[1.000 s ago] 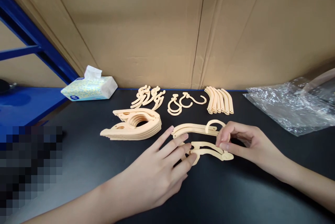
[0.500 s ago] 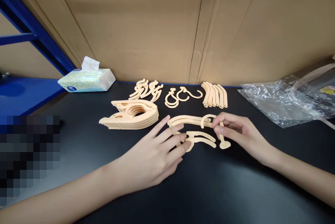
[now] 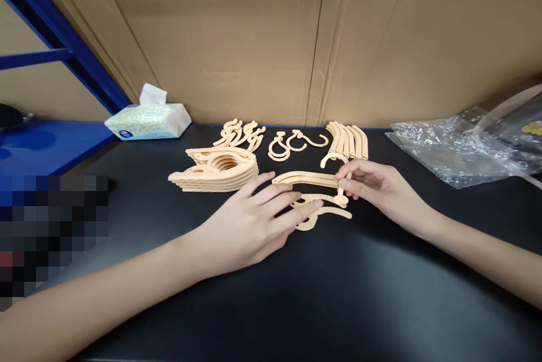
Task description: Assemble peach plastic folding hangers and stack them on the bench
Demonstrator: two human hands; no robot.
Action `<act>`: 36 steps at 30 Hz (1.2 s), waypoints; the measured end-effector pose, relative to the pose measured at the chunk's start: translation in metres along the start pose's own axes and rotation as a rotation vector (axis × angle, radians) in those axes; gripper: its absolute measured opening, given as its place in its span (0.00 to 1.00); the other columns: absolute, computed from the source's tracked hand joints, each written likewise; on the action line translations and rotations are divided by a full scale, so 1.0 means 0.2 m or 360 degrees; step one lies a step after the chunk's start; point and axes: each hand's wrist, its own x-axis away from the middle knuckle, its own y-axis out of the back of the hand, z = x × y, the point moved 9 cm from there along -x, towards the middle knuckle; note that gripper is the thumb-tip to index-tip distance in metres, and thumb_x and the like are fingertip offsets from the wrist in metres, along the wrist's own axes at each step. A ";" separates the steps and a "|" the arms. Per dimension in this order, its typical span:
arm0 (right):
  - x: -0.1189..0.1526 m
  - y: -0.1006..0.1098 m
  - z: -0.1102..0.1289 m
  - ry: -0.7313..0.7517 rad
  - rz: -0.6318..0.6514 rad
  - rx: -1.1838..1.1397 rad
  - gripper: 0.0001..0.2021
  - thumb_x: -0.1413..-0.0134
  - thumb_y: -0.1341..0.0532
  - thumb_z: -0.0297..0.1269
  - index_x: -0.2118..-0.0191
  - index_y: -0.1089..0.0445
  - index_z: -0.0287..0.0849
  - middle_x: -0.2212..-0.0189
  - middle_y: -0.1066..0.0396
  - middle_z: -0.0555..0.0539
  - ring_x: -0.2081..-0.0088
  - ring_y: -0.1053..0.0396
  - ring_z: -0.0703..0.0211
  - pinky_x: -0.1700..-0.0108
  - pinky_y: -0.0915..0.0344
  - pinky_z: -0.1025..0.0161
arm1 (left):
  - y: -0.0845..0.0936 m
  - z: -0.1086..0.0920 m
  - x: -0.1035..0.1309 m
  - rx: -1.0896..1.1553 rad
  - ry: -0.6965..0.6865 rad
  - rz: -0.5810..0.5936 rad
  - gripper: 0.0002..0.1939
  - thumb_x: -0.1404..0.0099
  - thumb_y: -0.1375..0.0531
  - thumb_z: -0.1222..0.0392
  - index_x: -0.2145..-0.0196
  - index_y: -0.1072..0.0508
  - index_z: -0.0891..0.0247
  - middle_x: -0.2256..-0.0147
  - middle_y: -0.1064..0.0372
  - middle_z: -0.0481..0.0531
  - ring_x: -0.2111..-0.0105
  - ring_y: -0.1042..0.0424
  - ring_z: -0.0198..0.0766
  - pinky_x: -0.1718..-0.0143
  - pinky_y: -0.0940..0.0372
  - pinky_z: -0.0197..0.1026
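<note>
Your right hand (image 3: pixel 376 182) pinched a cream, curved plastic hook (image 3: pixel 341 192) by its stem, likely to keep its round base downward. Your left hand (image 3: pixel 249 223), fingers spread, touched cream, curved plastic pieces (image 3: pixel 308 223), apparently steadying them on the black counter (image 3: pixel 271 317). Slim, cream plastic strips (image 3: pixel 302 176) lay just beyond, seemingly within easy reach.

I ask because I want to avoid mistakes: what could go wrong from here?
The right hand pinches the hook by its narrow stem, so it may twist or slip. The left hand covers part of the loose curved pieces, which could shift. The nearby stack might slide if bumped.
</note>
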 end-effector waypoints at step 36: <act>0.01 0.04 -0.03 -0.0114 -0.0119 -0.0004 0.11 0.45 0.40 0.46 0.62 0.26 0.46 0.72 0.29 0.50 0.69 0.32 0.62 0.63 0.33 0.64 | 0.06 0.05 0.00 0.0015 0.0162 -0.0198 0.14 0.32 0.49 0.66 0.52 0.30 0.63 0.55 0.31 0.53 0.54 0.37 0.43 0.56 0.44 0.43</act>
